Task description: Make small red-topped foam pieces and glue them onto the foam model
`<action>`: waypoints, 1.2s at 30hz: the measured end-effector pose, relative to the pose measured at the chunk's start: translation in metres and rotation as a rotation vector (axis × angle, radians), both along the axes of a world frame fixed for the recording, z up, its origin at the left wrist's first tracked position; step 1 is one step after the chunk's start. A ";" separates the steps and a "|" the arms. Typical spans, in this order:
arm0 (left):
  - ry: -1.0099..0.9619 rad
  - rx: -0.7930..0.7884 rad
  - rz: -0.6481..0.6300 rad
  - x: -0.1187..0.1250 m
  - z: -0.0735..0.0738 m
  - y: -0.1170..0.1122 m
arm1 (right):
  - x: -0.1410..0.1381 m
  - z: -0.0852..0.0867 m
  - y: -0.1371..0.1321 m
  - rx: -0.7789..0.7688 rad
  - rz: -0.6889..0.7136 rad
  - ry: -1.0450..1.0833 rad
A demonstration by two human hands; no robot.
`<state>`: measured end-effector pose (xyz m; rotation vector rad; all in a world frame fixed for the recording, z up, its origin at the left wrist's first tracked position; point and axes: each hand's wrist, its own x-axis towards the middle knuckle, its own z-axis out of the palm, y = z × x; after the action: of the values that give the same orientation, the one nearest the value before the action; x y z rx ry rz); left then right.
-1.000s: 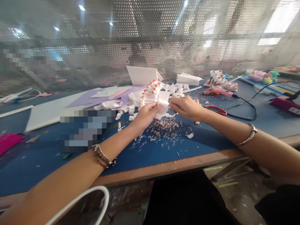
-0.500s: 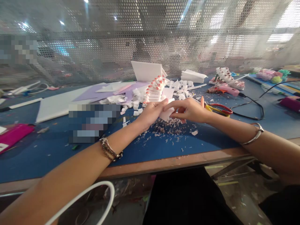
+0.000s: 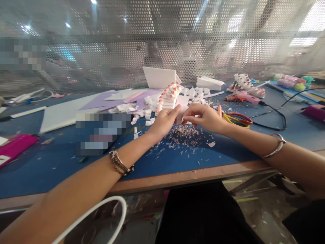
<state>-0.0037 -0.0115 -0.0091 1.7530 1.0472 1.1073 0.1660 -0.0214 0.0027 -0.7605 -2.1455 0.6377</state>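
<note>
Both my hands meet over the blue table (image 3: 177, 159) and pinch the same small white foam piece (image 3: 179, 117). My left hand (image 3: 164, 121) grips its left side with thumb and fingers closed. On the piece's right side my right hand (image 3: 204, 117) is closed with bent fingers. Just behind the hands stands a stack of white foam pieces with red dots (image 3: 169, 96). A scatter of fine shavings (image 3: 185, 134) lies on the table under the hands.
Red-handled scissors (image 3: 236, 118) lie right of my right hand, a pink glue gun (image 3: 241, 98) with a black cord behind them. White and lilac sheets (image 3: 83, 106) cover the left. A perforated metal screen (image 3: 162, 44) closes the back. A white tube (image 3: 106, 210) curves below the table edge.
Both hands have stayed together on the white piece, turning it between the fingers and raising it a little. The view has shifted slightly rightward since one second ago.
</note>
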 end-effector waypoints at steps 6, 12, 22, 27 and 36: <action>0.033 0.088 -0.036 0.000 -0.003 0.001 | 0.002 0.001 0.003 0.132 -0.077 -0.071; 0.044 0.080 -0.022 -0.002 -0.005 0.004 | 0.005 0.006 0.001 0.264 -0.169 -0.190; 0.126 0.172 -0.061 -0.004 -0.001 0.005 | 0.009 0.007 0.007 0.291 -0.156 -0.172; 0.070 0.144 -0.102 -0.003 -0.002 0.005 | 0.009 0.008 0.006 0.332 -0.175 -0.177; 0.113 0.157 -0.103 -0.005 0.001 0.003 | 0.010 0.009 0.008 0.207 -0.175 -0.107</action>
<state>-0.0083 -0.0087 -0.0076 1.9911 0.9470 1.0608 0.1762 -0.0138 0.0114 -0.8725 -2.1698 0.2846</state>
